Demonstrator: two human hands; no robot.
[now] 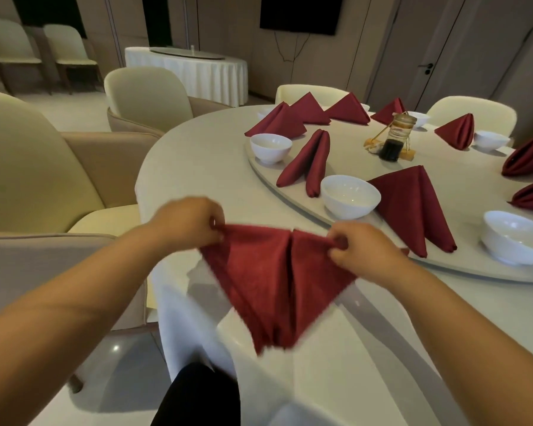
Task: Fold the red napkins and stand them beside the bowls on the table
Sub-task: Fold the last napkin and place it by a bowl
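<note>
No text, label or number can be read anywhere.

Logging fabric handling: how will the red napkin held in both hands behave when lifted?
Probably floppy: the napkin sags below the corners that the left hand and right hand pinch. Likely light, since fingertip pinches carry it. May hold creases: a folded napkin stands by a bowl.

Beyond your left hand [185,224] the tabletop [194,158] lies bare up to the turntable rim [259,169]. Beyond your right hand [365,252] a bowl [350,196] and a standing napkin [413,207] block the way. The held napkin [277,281] spans the gap between.
</note>
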